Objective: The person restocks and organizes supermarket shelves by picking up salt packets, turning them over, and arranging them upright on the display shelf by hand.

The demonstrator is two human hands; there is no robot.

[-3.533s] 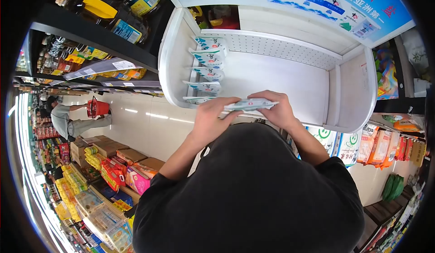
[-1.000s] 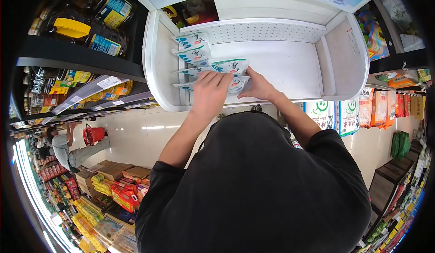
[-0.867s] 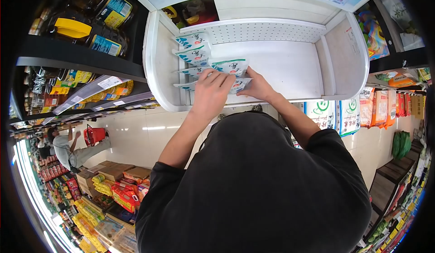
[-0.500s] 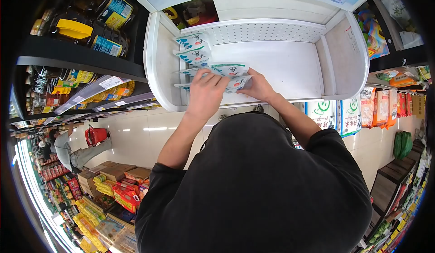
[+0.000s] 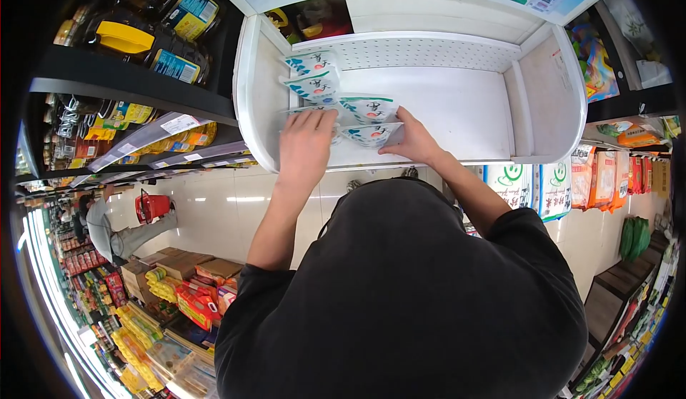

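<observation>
White-and-green salt packets stand in two rows at the left of a white display bin (image 5: 457,106). In the left row, my left hand (image 5: 307,145) is closed over the front packets, its fingers bent together and its thumb hidden. Beside it, my right hand (image 5: 413,140) grips the right edge of the front salt packet (image 5: 368,134) in the second row, thumb and fingers apart around that edge. Behind that one leans another packet (image 5: 371,108). Further back in the left row are an upper packet (image 5: 312,63) and one below it (image 5: 314,86).
The bin has a perforated back strip (image 5: 414,50) and a raised front lip (image 5: 457,161). Big oil bottles (image 5: 171,48) fill the left shelf. Rice bags (image 5: 554,188) stand at the right. Behind, a person (image 5: 107,231) is near a red basket (image 5: 148,207).
My left hand has moved left, off the second row onto the left row's front packets. My right hand stays at the second row's front packet, which now shows more of its face.
</observation>
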